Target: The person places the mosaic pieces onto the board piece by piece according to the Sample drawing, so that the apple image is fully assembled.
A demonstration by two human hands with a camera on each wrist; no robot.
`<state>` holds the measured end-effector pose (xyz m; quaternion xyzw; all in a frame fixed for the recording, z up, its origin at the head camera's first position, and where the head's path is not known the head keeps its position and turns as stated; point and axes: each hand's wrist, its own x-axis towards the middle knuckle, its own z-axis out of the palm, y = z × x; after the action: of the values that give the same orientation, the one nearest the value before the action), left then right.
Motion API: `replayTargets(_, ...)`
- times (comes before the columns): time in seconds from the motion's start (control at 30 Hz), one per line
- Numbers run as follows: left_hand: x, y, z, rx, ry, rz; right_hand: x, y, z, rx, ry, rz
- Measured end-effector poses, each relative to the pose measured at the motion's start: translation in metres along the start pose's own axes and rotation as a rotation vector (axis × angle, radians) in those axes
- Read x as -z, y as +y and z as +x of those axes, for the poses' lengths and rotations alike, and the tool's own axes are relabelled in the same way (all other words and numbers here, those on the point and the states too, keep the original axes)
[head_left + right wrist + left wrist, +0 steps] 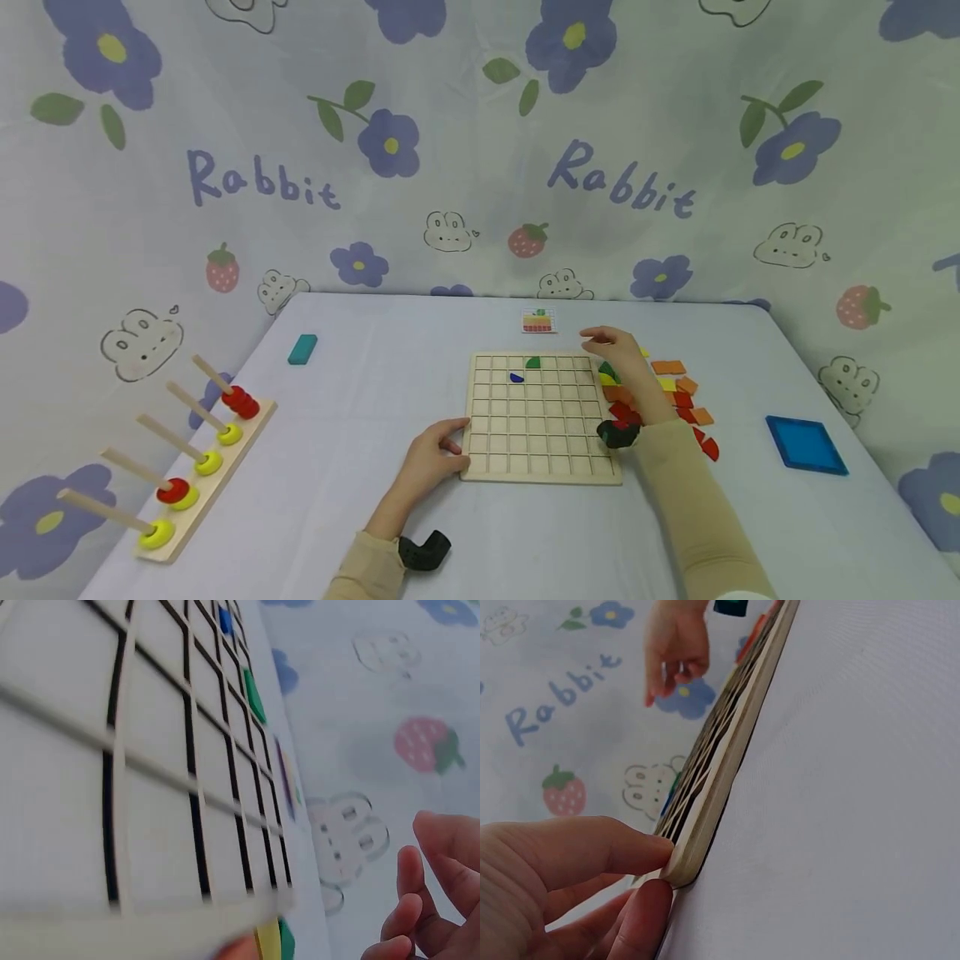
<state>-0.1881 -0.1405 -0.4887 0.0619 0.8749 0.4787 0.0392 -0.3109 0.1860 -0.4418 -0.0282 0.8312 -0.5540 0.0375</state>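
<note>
My left hand (429, 460) is at the left edge of a wooden grid board (517, 425). In the left wrist view, its fingers and thumb pinch the board near a rounded corner. A green quarter-round piece (533, 362) lies in the board's top row, and a small blue piece (517, 377) sits just below and left of it. Over the board's far right corner hovers my right hand (618, 354), fingers loosely bent and holding nothing. Beneath and beside that arm are scattered red, orange (668, 367), yellow and green flat pieces, partly hidden by it.
Behind the board lies a small picture card (538, 321). A blue tray (806, 444) is at the far right. On the left stands a wooden peg rack (171, 546) with red and yellow rings, and a teal block (302, 349) lies farther back. A patterned cloth hangs behind the table.
</note>
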Motion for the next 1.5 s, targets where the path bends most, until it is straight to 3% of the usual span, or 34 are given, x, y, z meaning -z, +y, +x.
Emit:
replayTargets(0.23,0.002,0.002,-0.002,0.004,0.016,0.007,0.033,0.015,-0.018,-0.04,0.089,0.01)
replayTargets(0.4,0.001,0.002,-0.001,0.004,0.025,0.014,0.044,0.024,-0.025,-0.07,0.128,-0.029)
replayTargets(0.57,0.001,0.001,-0.001,0.002,0.032,0.016,0.049,0.031,-0.029,-0.155,0.138,-0.075)
replayTargets(0.83,0.0,0.0,0.001,-0.004,0.035,0.019,0.054,0.038,-0.034,-0.214,0.101,-0.232)
replayTargets(1.07,-0.001,0.001,-0.001,0.003,0.03,0.025,0.057,0.041,-0.033,-0.186,-0.027,-0.424)
replayTargets(1.2,-0.001,0.001,-0.001,0.006,0.024,0.028,0.057,0.039,-0.033,-0.214,-0.075,-0.461)
replayTargets(1.5,-0.002,0.0,-0.001,0.003,0.02,0.007,0.058,0.038,-0.035,-0.193,-0.06,-0.496)
